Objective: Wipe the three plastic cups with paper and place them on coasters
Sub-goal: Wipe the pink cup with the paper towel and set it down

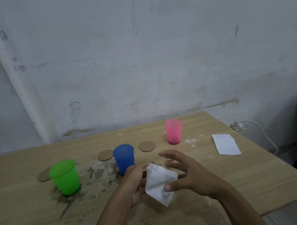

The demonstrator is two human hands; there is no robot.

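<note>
A wooden counter (pixel 221 174) stands against a scuffed white wall, seen from above by the person working at it. At the far left, a green cup (pixel 65 178) stands upright, its base just in front of a round cardboard coaster (pixel 42 175) and partly hiding it. Next, a second coaster (pixel 104 155) lies bare, and just to its right stands a blue cup (pixel 124 158), upright on the counter itself. A third coaster (pixel 147 146) lies bare beyond it. Further right and further back stands a pink cup (pixel 174 131); whether a coaster sits under it cannot be told.

In front of the blue cup, the left hand (pixel 132 182) pinches the upper edge of a white paper tissue (pixel 159 181) between its fingertips. The right hand (pixel 185 173) is spread, fingers fanned apart, with only its thumb pressing on the tissue's lower part. At the far right, a spare sheet of paper (pixel 226 144) lies flat on the counter.

The tissue looks soft, limp and easily torn, so bunching it in the palm would likely serve best. The cups appear light, thin-walled and smooth, probably easy to tip; gripping one around its middle should steady it for wiping.
</note>
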